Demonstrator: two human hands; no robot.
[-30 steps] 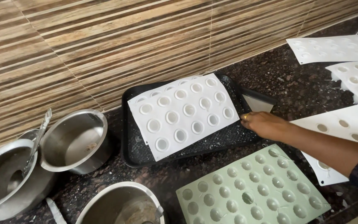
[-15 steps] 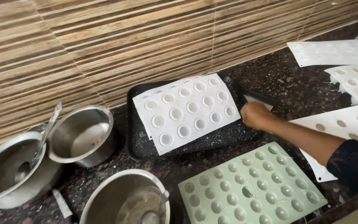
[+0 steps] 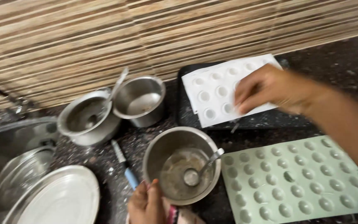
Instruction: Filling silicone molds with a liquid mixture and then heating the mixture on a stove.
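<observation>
Meanwhile, the left hand point(image 3: 146, 204) grips the steel pot point(image 3: 182, 164) rim nearest its fingers, the right hand point(image 3: 270, 89) rests loosely spread on the white mould point(image 3: 216, 89); jolting might tip its spoon point(image 3: 201, 168).

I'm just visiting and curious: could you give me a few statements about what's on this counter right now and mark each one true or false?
1. The right hand is over the white mould sheet. True.
2. The steel pot by the left hand holds a spoon. True.
3. The green mould lies on the black tray. False: it lies on the counter, in front of the tray.
4. Only one steel pot is present. False: there are three.
</observation>
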